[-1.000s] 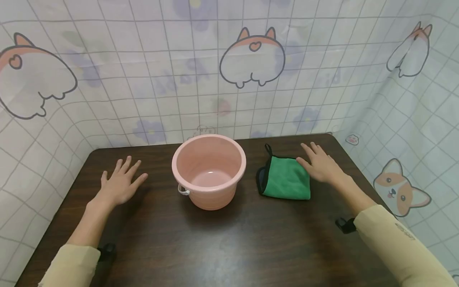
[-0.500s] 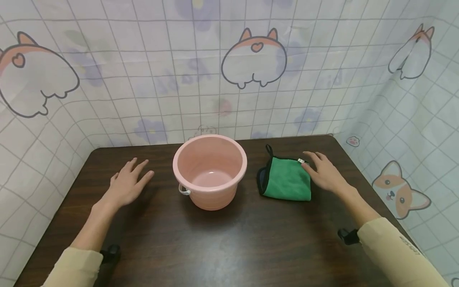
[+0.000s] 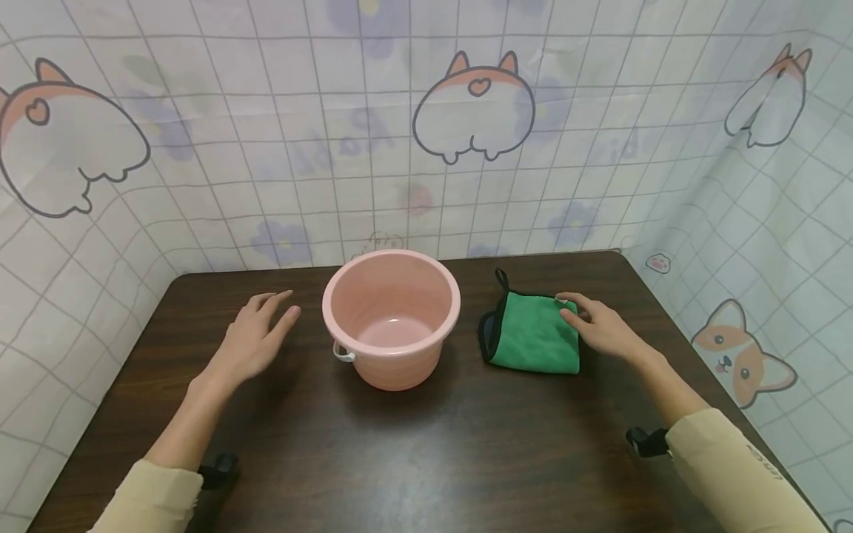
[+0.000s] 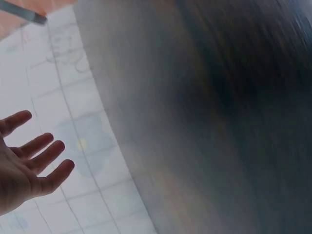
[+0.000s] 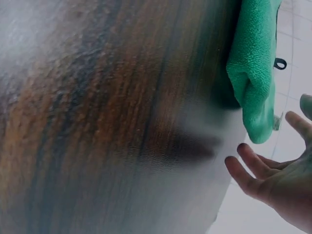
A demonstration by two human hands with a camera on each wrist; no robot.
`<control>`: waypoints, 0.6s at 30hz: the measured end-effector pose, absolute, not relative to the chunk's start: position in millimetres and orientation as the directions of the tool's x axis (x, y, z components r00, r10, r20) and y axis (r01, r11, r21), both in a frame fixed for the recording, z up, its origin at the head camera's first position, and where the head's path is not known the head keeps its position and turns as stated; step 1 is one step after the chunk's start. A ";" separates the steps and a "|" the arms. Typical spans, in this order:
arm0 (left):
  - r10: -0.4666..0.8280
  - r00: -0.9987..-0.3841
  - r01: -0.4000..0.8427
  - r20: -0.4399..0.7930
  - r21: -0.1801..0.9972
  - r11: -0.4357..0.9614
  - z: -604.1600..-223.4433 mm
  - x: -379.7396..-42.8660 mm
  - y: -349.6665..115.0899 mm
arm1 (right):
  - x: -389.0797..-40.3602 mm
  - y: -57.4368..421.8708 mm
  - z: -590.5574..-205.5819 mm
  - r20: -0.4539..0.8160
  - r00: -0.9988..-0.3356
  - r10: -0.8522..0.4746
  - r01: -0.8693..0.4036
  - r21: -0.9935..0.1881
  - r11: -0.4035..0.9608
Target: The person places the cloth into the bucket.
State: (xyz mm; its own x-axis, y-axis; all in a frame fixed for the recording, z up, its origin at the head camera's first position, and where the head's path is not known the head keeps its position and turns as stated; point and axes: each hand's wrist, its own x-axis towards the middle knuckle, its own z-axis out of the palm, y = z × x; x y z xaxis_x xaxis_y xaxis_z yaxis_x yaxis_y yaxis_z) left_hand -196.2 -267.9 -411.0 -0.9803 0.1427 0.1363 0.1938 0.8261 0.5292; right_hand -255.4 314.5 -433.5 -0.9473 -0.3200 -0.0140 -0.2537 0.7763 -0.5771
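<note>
A pink bucket [image 3: 393,370] with a white handle stands upright near the middle of the table. To its left, my left hand [image 3: 252,344] hovers apart from it, fingers loosely bent and holding nothing; the left wrist view shows the same hand [image 4: 24,168] with spread fingers. A folded green cloth [image 3: 536,337] with black edging and a black hanging loop lies right of the bucket. My right hand [image 3: 603,326] is at the cloth's right far corner, fingertips right at its edge. In the right wrist view its relaxed fingers are beside the cloth [image 5: 253,68], not closed round it.
The dark wooden table [image 3: 400,474] meets a white grid-patterned curtain [image 3: 373,148] with corgi drawings at the back and both sides. Black straps with small devices sit at both wrists, below the sleeves [image 3: 733,459].
My left hand has moved right toward the bucket, its fingers less spread. The right hand has lowered toward the cloth's corner and its fingers have bent. Bucket and cloth stay in place.
</note>
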 end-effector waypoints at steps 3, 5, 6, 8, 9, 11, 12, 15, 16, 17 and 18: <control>0.143 -0.974 0.218 0.175 0.562 0.798 -408.4 -194.4 -259.4 | -255.2 314.2 -431.4 -0.052 -0.950 -0.307 -0.217 -0.597 0.772; 0.141 -0.970 0.232 0.199 0.576 0.784 -406.7 -193.5 -253.6 | -255.8 314.2 -431.7 -0.067 -0.951 -0.303 -0.201 -0.611 0.766; 0.139 -0.968 0.238 0.210 0.582 0.778 -406.0 -193.2 -250.8 | -256.3 314.5 -432.1 -0.072 -0.951 -0.301 -0.195 -0.617 0.763; 0.134 -0.965 0.245 0.225 0.592 0.768 -404.5 -192.8 -245.5 | -257.4 314.8 -433.2 -0.075 -0.951 -0.301 -0.189 -0.629 0.754; 0.130 -0.964 0.246 0.231 0.598 0.763 -403.9 -192.7 -243.0 | -258.0 314.9 -433.8 -0.079 -0.950 -0.302 -0.185 -0.637 0.748; 0.123 -0.961 0.252 0.246 0.609 0.752 -402.7 -192.8 -238.5 | -259.8 315.5 -435.3 -0.085 -0.949 -0.304 -0.177 -0.652 0.737; 0.121 -0.959 0.257 0.255 0.613 0.747 -402.0 -192.9 -236.6 | -260.7 315.5 -435.9 -0.090 -0.947 -0.307 -0.175 -0.659 0.732; 0.116 -0.952 0.275 0.283 0.627 0.729 -399.9 -193.9 -232.0 | -263.6 316.1 -437.6 -0.100 -0.943 -0.316 -0.168 -0.678 0.715; 0.115 -0.950 0.282 0.292 0.630 0.724 -399.0 -194.2 -230.6 | -264.5 316.3 -438.1 -0.102 -0.942 -0.320 -0.167 -0.683 0.711; 0.115 -0.947 0.288 0.299 0.633 0.718 -397.9 -194.3 -229.3 | -265.1 316.3 -438.3 -0.105 -0.941 -0.323 -0.165 -0.689 0.705; 0.114 -0.945 0.292 0.305 0.639 0.712 -397.2 -194.7 -228.1 | -265.6 316.3 -438.6 -0.107 -0.939 -0.327 -0.165 -0.693 0.702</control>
State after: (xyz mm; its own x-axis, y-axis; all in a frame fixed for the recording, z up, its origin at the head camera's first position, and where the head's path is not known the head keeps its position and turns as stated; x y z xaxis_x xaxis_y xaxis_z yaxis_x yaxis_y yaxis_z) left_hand -194.7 -228.1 -397.2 -0.9455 0.1136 0.3053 0.2918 0.7118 0.6388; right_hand -265.6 316.3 -438.6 -0.9391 -0.3266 -0.1065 -0.1654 0.7017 -0.6930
